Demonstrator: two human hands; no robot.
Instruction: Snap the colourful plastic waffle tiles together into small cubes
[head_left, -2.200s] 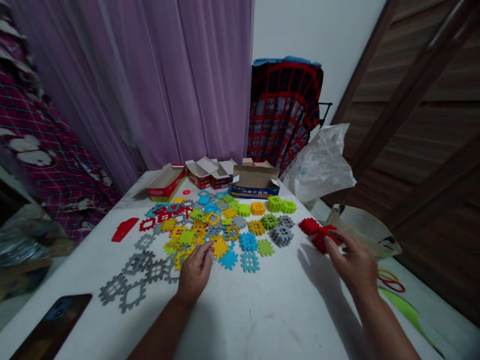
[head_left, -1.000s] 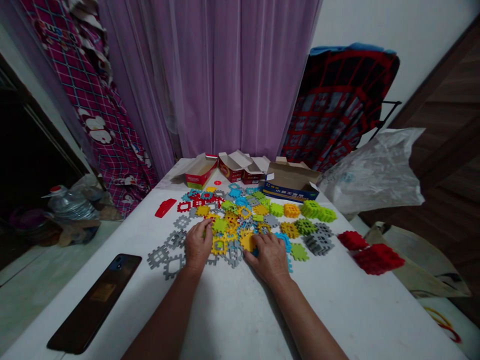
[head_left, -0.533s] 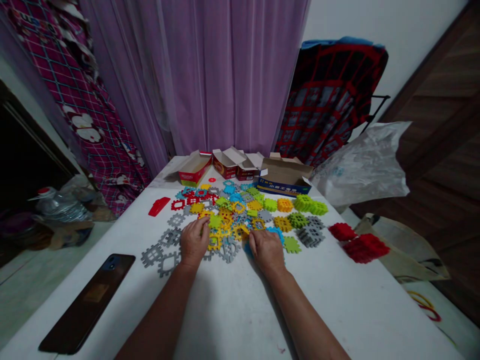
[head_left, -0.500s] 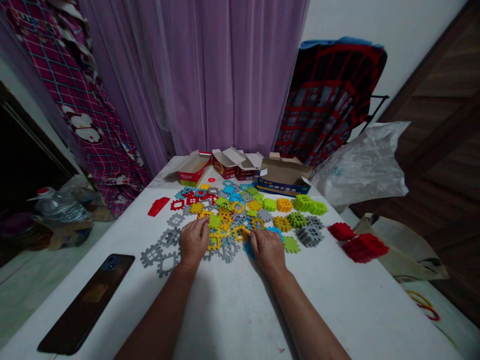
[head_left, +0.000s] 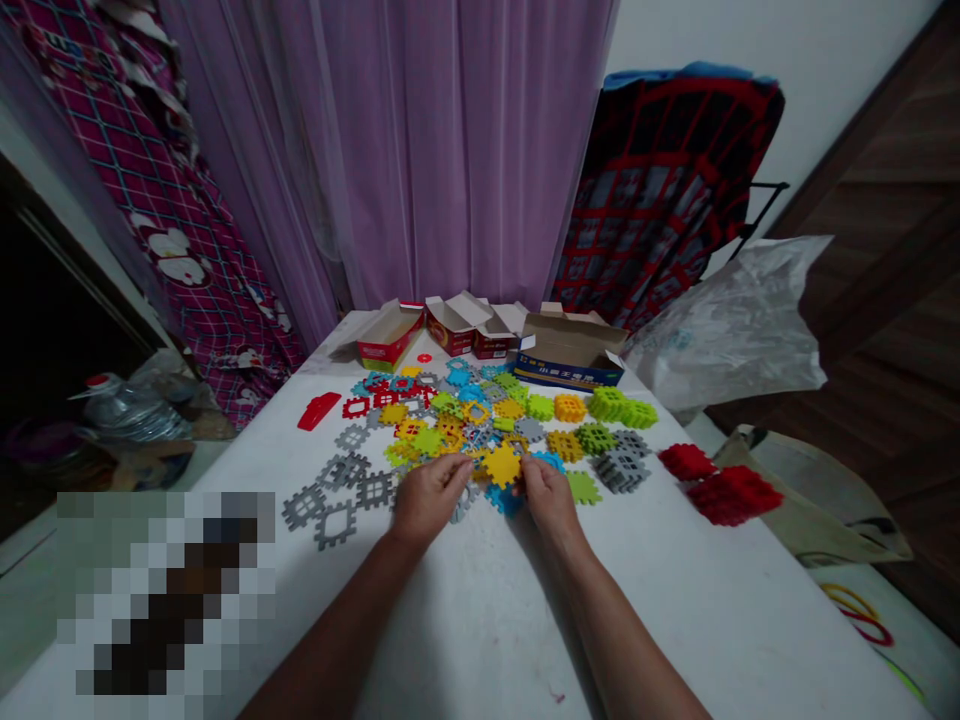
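My right hand [head_left: 551, 497] pinches a yellow gear-shaped plastic building piece [head_left: 502, 465] by its right edge, its flat face toward me. Just left of that piece is my left hand [head_left: 429, 500], thumb and fingers pressed together; whatever is between them is hidden. Beneath and beyond both hands spreads a loose pile of toothed pieces. Among them are a lime-green piece [head_left: 427, 441], a blue piece [head_left: 504, 500] and grey square frames [head_left: 335, 524] to the left.
Sorted stacks line the right: orange [head_left: 569, 407], lime [head_left: 611, 404], grey [head_left: 621, 462] and red [head_left: 735, 495]. Open cardboard boxes [head_left: 570, 378] stand at the table's back. A red piece [head_left: 319, 411] lies far left. A blurred-out patch [head_left: 172, 600] covers the front left. A plastic bag [head_left: 727, 330] hangs right.
My left hand has moved right, from beside the lime-green piece to near my right hand. The yellow piece in my right hand has turned from edge-on to face me.
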